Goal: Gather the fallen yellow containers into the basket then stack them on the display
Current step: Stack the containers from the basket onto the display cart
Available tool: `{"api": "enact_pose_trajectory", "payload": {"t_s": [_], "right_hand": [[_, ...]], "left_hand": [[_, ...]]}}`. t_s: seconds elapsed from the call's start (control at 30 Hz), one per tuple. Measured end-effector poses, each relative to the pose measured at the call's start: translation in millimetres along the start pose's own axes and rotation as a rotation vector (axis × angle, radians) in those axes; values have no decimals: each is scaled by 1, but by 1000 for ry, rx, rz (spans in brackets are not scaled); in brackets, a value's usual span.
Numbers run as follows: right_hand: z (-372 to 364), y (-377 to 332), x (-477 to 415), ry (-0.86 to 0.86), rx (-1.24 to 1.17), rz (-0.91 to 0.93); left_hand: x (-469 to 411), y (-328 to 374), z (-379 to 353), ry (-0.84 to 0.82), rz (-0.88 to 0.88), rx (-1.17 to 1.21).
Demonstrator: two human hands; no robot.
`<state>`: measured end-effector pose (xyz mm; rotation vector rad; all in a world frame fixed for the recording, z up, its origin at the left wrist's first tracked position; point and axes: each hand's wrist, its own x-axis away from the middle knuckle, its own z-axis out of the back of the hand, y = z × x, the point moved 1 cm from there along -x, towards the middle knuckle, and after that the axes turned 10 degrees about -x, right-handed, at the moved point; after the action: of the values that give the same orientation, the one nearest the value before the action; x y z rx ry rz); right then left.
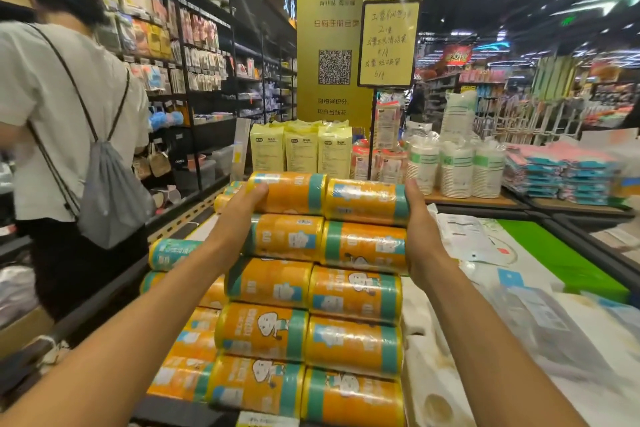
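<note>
A stack of yellow-orange cylindrical containers (311, 295) with teal bands lies on its sides, several rows high, on the display in front of me. My left hand (239, 215) grips the left end of the top left container (289, 192). The straight fingers of my right hand (420, 229) press against the right end of the top right container (365, 201). More containers (173, 253) lie lower at the stack's left. No basket is in view.
A person in a white shirt (62, 121) with a grey drawstring bag stands close on the left by dark shelves. White and green packets (502, 253) lie right of the stack. Yellow bags (301, 149), paper cups (457, 166) and a sign stand (388, 42) are behind.
</note>
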<state>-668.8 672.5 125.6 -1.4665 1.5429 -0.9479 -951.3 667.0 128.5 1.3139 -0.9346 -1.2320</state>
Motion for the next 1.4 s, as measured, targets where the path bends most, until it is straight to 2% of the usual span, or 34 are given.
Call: {"api": "enact_pose_trajectory", "payload": {"t_s": [0.1,0.37,0.6,0.83,0.97,1.1,1.23,1.4], "right_hand": [[-10,5,-3,-21,9,4],[-11,-6,10,-24,101,23],[-28,-48,29,-21,541,428],[-125,-34,83,-193,709,700],[-194,10,122,-421,557,592],[-256,98,166,-640,491,472],[-294,226,217,-843,480,260],[-302,402,276,-1012,601,-96]], "left_hand": [[-2,-3,9,26,21,43],[10,6,14,-6,27,-49],[35,42,24,134,-251,-368],[99,66,76,180,-360,-390],[151,40,142,283,-337,-378],[216,-21,221,473,-236,-374],[292,-123,281,652,-36,-328],[391,-278,323,832,347,-257]]}}
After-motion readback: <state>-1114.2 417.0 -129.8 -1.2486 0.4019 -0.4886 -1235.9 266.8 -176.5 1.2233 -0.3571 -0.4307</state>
